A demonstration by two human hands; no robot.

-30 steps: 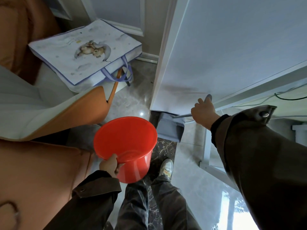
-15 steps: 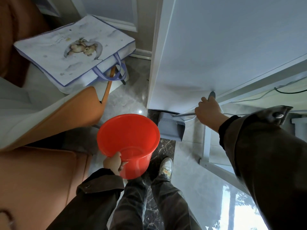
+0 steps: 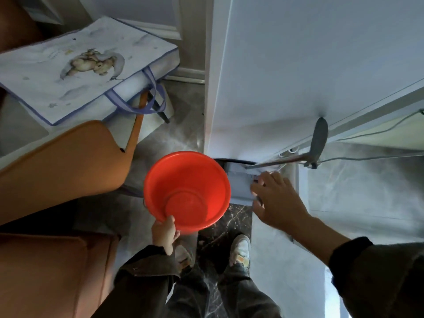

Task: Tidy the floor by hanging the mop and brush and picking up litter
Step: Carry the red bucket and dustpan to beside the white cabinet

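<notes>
Left hand [image 3: 164,232] pinches the near rim of the red bucket [image 3: 187,191], thumb inside, fingers under; we carry it tilted, mouth toward us, above the floor [image 3: 270,271]. The bucket looks empty, thin plastic, so light but flexy: one-hand rim grip is fine as long as nothing goes in.

Right hand [image 3: 276,203] is empty, fingers spread, hovering just over the grey dustpan [image 3: 239,187], which stands on the floor against the bottom edge of the white wall panel [image 3: 298,65]. We can't tell if the fingertips touch it.

The long handle [image 3: 282,160] runs from the dustpan's top toward the right; its flat grey grip end [image 3: 319,138] sits at a hook on the panel's lower edge, so it looks hung already. We can't tell whether this is the brush or the pan's own shaft.

Handling call: the pan is rigid, light plastic, smooth, so slippery on the flat face. Better to grab the metal shaft near the pan joint, or the top lip. The shaft is stiff and thin; a long lever means it will swing if held only at the end. The polished floor is glossy, so the pan base likely slides. No litter visible here.
</notes>
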